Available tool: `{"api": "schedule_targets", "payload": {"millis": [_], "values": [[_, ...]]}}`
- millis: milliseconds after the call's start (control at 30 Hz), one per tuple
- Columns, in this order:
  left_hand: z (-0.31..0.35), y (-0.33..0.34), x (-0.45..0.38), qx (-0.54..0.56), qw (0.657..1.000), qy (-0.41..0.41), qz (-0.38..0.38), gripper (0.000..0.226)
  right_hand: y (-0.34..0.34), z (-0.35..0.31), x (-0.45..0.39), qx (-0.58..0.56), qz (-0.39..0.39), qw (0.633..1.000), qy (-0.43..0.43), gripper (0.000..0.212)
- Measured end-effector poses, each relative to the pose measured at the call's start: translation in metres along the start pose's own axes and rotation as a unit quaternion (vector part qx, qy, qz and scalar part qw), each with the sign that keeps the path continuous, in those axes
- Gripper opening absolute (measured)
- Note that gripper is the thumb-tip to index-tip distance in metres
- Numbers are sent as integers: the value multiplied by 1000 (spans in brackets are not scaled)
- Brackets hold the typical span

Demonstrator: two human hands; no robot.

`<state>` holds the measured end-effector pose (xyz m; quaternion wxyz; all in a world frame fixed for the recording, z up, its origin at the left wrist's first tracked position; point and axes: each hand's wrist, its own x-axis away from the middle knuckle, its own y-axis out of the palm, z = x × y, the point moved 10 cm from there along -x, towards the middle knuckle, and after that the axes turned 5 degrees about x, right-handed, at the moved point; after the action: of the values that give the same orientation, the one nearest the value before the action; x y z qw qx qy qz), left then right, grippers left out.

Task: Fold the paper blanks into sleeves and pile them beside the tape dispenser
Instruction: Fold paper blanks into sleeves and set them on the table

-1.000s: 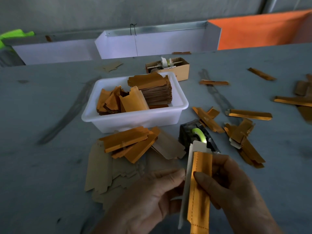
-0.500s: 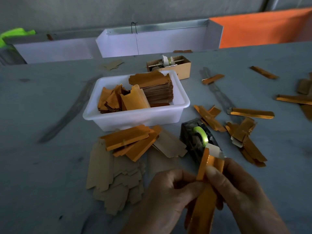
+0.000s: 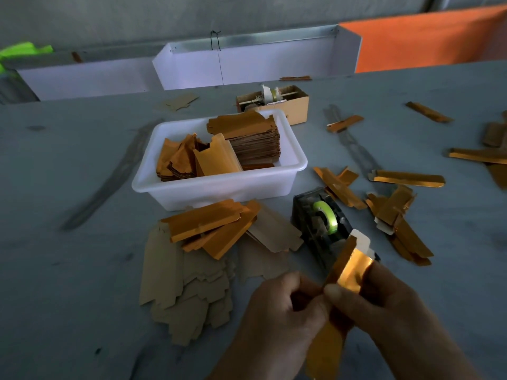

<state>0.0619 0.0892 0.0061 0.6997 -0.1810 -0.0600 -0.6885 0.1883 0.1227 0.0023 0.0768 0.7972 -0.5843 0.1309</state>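
I hold one gold blank point(image 3: 347, 272) in front of me, just short of the tape dispenser point(image 3: 323, 226). My left hand point(image 3: 277, 319) and right hand point(image 3: 384, 305) both pinch it, fingers curled round its long flaps. To fold it well I should press along the crease, keep the edges lined up, then tape the seam.
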Motion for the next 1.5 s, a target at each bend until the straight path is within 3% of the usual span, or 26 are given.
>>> {"api": "schedule_targets", "payload": {"millis": [133, 300, 400, 433, 500, 567, 633, 800, 933, 1133, 1233, 1400, 1500], "values": [[-5, 0, -1, -2, 1000, 0, 1, 12, 2, 6, -4, -28, -21, 999, 2, 42], [-15, 8, 1, 90, 991, -64, -75, 21, 16, 20, -4, -119, -75, 989, 38, 26], [-16, 2, 1, 109, 990, -68, -50, 20, 16, 22, 0, -138, -91, 984, 71, 23], [-18, -2, 1, 119, 990, -65, -27, 19, 7, 16, 0, -85, -69, 993, 48, 22], [-19, -12, -1, 146, 988, -49, 17, 19, -29, -8, -2, 88, 47, 994, -48, 22], [-19, -21, -2, 154, 986, -29, 51, 20, -67, -37, 2, 210, 183, 951, -131, 24], [-19, -26, -4, 170, 983, -22, 73, 21, -84, -48, -5, 248, 224, 932, -140, 19], [-17, -26, -9, 138, 986, 0, 90, 25, -73, -23, -42, 249, 129, 959, -45, 15], [-16, -15, -14, 128, 990, 11, 55, 22, -64, -5, -50, 244, 83, 966, -2, 7], [-16, 11, -21, 184, 982, -29, 5, 24, -55, -7, -47, 230, 65, 971, 7, 10], [-14, 19, -26, 216, 976, -32, 5, 20, -53, -15, -44, 224, 91, 970, -35, 10], [-13, 31, -26, 282, 958, -58, -5, 19, -43, -8, -36, 36, 66, 997, -15, 20], [-15, 37, -24, 279, 958, -69, -15, 18, -55, -15, -29, 91, 115, 989, -32, 20]]}}
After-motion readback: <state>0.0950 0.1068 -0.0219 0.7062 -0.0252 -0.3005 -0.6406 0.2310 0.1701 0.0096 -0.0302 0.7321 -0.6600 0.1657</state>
